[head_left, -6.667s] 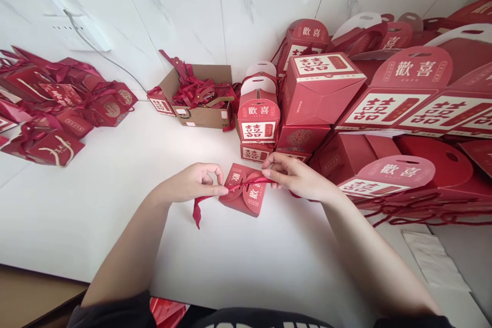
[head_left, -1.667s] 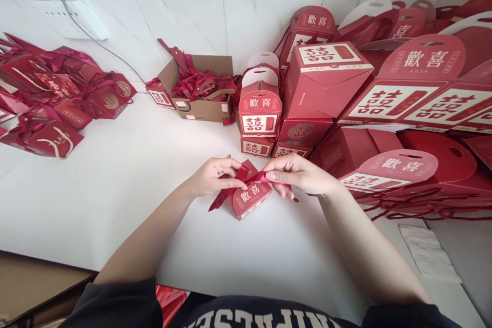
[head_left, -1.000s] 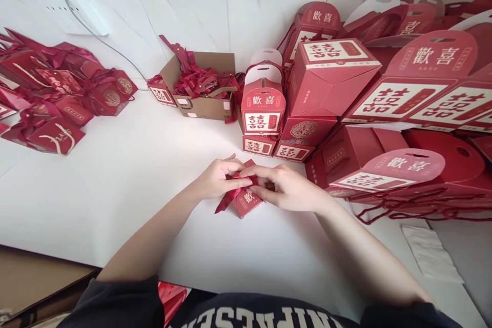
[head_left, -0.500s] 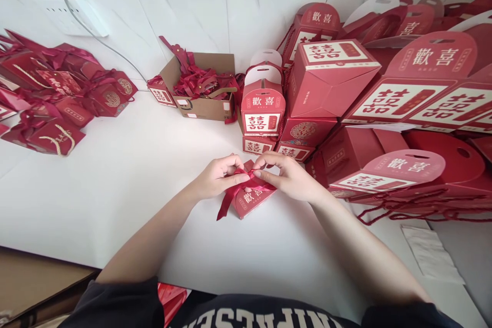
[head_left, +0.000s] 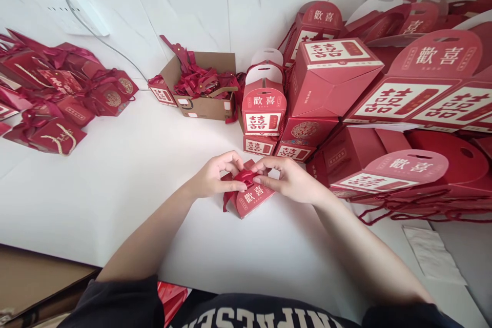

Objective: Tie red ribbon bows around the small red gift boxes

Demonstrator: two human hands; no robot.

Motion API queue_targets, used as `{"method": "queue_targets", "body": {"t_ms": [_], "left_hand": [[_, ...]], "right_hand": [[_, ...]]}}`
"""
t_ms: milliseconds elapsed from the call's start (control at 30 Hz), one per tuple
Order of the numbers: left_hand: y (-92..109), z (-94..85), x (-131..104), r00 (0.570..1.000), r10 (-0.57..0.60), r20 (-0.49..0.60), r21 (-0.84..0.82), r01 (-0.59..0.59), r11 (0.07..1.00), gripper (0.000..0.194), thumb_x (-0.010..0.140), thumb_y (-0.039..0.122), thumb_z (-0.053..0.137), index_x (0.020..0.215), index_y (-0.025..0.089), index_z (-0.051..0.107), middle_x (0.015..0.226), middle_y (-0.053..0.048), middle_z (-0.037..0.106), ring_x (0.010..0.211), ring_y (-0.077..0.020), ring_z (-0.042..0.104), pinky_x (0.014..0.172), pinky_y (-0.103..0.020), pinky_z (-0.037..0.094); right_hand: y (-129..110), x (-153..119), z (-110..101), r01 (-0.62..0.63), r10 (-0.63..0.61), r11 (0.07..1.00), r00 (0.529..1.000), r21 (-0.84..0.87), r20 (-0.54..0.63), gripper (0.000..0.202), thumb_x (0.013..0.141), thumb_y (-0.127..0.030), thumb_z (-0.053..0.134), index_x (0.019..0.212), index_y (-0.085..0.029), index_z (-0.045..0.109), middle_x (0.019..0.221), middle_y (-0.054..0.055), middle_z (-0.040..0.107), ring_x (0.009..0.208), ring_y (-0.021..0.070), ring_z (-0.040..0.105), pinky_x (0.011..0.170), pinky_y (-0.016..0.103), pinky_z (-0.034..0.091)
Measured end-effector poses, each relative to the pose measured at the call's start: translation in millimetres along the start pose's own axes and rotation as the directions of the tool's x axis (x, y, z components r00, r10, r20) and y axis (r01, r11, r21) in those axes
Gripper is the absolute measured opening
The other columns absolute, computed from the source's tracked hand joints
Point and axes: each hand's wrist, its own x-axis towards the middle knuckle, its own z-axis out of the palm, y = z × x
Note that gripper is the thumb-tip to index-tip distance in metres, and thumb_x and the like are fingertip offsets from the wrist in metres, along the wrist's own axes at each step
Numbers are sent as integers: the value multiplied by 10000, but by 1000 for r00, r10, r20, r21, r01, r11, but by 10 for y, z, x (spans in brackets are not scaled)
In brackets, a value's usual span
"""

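Observation:
A small red gift box with pale Chinese characters lies on the white table in front of me. Over its top runs a dark red satin ribbon, gathered into loops. My left hand pinches the ribbon from the left between thumb and fingers. From the right, my right hand pinches the same ribbon, its fingertips close to those of the left. One ribbon tail hangs down the box's left side. The knot is partly hidden behind my fingers.
Behind stands an open cardboard box full of red ribbons. Red gift boxes are stacked at the right, with larger red boxes beside them. Ribboned red boxes crowd the left. Folded white paper lies at right.
The ribbon between my fingers has been drawn up into a tighter bunch. Its left tail, stretched out before, now hangs closer to the box. My hands stay nearly in place.

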Motion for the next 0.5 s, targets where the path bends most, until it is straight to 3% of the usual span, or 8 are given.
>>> {"method": "queue_targets", "body": {"t_ms": [100,167,233,333,400,500], "left_hand": [[-15,-157,-15,992,123,-30,-29,-124,992,408,845,549,623,954,162,559,492,24,588,688,-193,659,793,-353,486],[34,-249,-43,987,142,-73,7,-142,990,457,899,607,489,899,161,588,432,29,522,620,-182,618,727,-330,476],[137,-301,-81,993,67,-92,203,-47,978,457,907,580,496,766,161,612,526,5,563,595,-146,556,636,-278,436],[316,-301,-131,994,-70,-81,528,102,843,401,852,537,608,702,166,628,756,-23,625,702,-142,551,580,-242,384],[392,-276,-148,995,-74,-64,639,98,763,365,809,541,656,751,182,635,806,-12,615,746,-149,551,617,-241,395],[422,-243,-154,998,-55,-8,698,45,714,368,758,547,704,757,191,612,823,-1,595,775,-155,539,722,-260,420]], "right_hand": [[-33,-47,-125,-112,113,993,993,-44,33,110,891,-169,535,868,-190,641,810,-2,644,729,137,576,694,257,436],[-55,-69,-186,-186,185,982,981,16,62,174,885,-119,455,826,-187,604,772,-5,633,698,135,569,678,260,432],[-76,-76,-209,-234,219,963,968,132,118,242,918,-138,380,785,-181,578,752,7,640,694,141,579,694,271,443],[-98,-60,-179,-253,226,947,962,196,152,398,1005,-338,336,711,-179,552,663,6,598,635,138,551,667,275,431],[-96,-44,-139,-247,225,957,963,152,146,457,993,-472,388,676,-179,538,612,-12,539,585,124,496,606,262,391],[-65,-31,-96,-226,217,973,964,41,156,390,923,-499,540,709,-174,573,638,-22,531,594,114,457,572,244,353]]}}
